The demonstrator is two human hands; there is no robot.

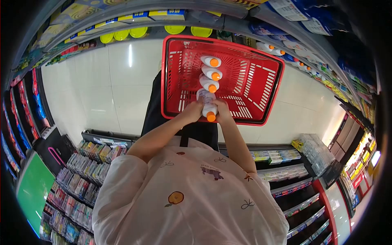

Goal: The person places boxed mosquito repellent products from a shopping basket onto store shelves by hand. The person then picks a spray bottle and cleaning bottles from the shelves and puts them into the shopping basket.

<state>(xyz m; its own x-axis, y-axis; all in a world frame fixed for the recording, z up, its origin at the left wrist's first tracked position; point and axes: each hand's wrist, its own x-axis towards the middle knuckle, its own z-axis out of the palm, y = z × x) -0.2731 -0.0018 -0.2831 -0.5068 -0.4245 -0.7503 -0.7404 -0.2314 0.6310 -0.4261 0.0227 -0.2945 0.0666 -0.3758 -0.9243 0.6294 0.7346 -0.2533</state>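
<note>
A red plastic shopping basket (255,87) is below me, tipped so that I look into it. Three white bottles with orange caps stand in a row along its inside: the far bottle (207,60), the middle bottle (209,71) and the near bottle (207,83). Closest to my body is a fourth like them, a white bottle with an orange cap (210,111), at the basket's near rim. My left hand (195,111) is closed on its left side, and my right hand (222,110) grips its right side. My fingertips are partly hidden by the bottle.
Beyond the basket runs a store shelf (155,32) with boxes and yellow-green lids. More white bottles with orange caps (271,48) stand on the right-hand shelf. Racks of small packaged goods (83,171) are at the lower left. Pale floor tiles (110,81) lie around the basket.
</note>
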